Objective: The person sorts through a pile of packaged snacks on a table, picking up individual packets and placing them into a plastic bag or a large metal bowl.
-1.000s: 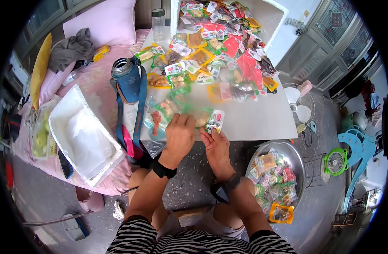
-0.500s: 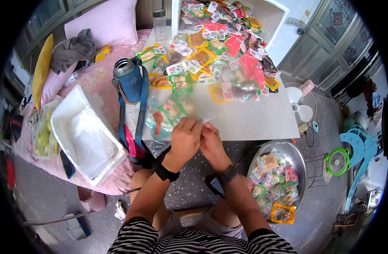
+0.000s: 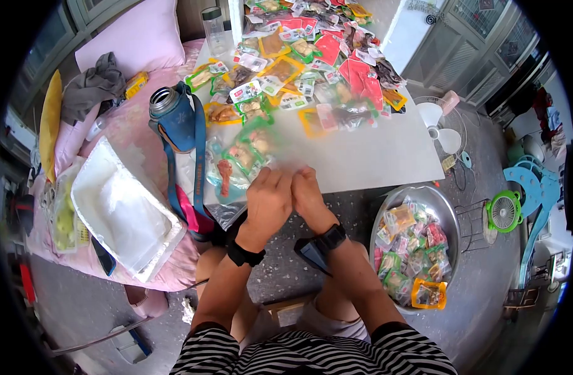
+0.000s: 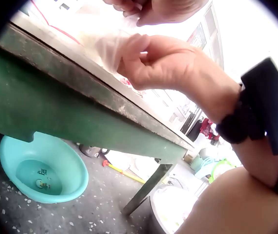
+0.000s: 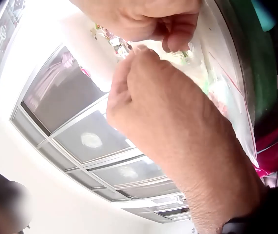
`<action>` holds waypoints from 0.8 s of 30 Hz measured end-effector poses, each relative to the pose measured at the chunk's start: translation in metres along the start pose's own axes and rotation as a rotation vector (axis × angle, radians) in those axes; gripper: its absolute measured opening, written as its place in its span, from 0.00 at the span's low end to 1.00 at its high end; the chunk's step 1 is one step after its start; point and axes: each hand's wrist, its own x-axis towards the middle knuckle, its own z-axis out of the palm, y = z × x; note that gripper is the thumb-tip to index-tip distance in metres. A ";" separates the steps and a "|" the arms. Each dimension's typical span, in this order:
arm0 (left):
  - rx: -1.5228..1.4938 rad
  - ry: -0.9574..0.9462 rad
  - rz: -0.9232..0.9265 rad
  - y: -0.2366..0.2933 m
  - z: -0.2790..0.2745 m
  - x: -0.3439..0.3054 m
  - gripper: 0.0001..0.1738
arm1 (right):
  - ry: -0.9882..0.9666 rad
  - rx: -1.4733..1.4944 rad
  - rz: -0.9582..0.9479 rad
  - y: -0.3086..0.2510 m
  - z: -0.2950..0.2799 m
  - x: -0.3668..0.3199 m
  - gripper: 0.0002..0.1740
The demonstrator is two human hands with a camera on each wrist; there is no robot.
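Note:
A clear plastic bag (image 3: 221,187) with a red drumstick-shaped piece and green-edged food packets (image 3: 250,150) inside lies at the front left of the table. At its right edge the left hand (image 3: 268,201) and right hand (image 3: 310,201) meet, fingers curled, backs up. In the left wrist view the right hand (image 4: 161,61) pinches thin clear film (image 4: 110,51) between thumb and fingers, close below the left hand (image 4: 165,7). The right wrist view has the left hand's curled fingers (image 5: 182,34) just above the right fist; its fingertips are partly hidden.
Many loose food packets (image 3: 286,69) spill from a white foam box (image 3: 386,25) at the back. A metal basin (image 3: 452,215) of packets stands on the floor at right. Left are a blue bottle (image 3: 174,122) with strap and an empty-looking foam tray (image 3: 121,206) on a bed.
A green-edged packet with a white label, held by both hands a second ago, no longer shows. The right hand has come in beside the left at the bag's edge. The head view has shifted slightly.

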 end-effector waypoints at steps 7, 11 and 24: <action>0.008 -0.004 -0.010 -0.007 -0.002 0.000 0.11 | -0.243 0.175 0.006 0.011 -0.008 0.011 0.09; 0.007 -0.041 -0.040 -0.010 -0.003 -0.001 0.15 | -0.155 -0.488 0.048 -0.047 -0.029 -0.010 0.11; 0.219 -0.224 0.024 0.007 -0.001 -0.001 0.25 | 0.096 -0.364 -0.168 -0.035 -0.052 0.025 0.08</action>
